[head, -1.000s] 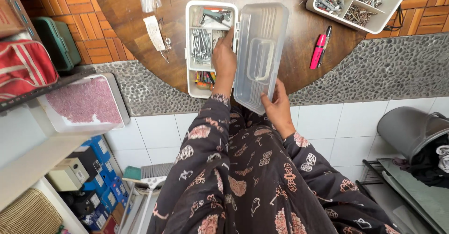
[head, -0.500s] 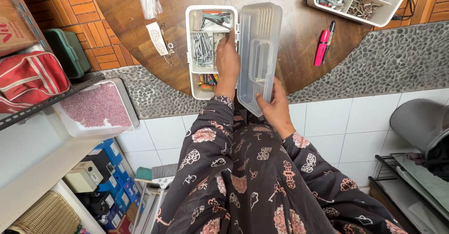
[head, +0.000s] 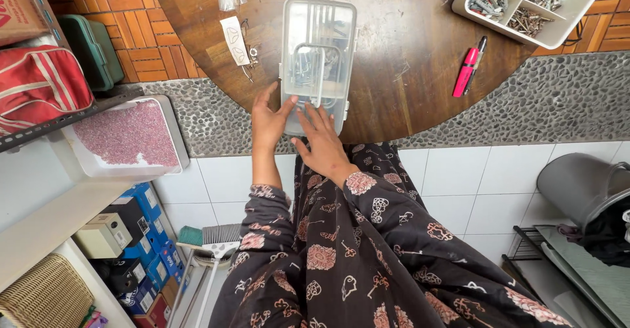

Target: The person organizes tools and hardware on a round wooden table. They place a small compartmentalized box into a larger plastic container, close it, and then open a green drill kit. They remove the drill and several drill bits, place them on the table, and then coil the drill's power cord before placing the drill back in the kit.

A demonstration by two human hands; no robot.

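A white plastic tool case with a clear lid lies closed on the round wooden table; metal tools show through the lid. My left hand rests flat against the case's near left corner, fingers spread. My right hand lies flat with fingers on the case's near edge. Neither hand grips anything.
A white tray of screws and fittings stands at the table's far right, with a pink marker and a black pen beside it. A paper tag and small hooks lie left of the case. A red bag and a tub of pink granules sit on shelves at left.
The case's clear lid, held open by my right hand, has been swung shut. Both hands moved to the case's near edge and lie flat there.
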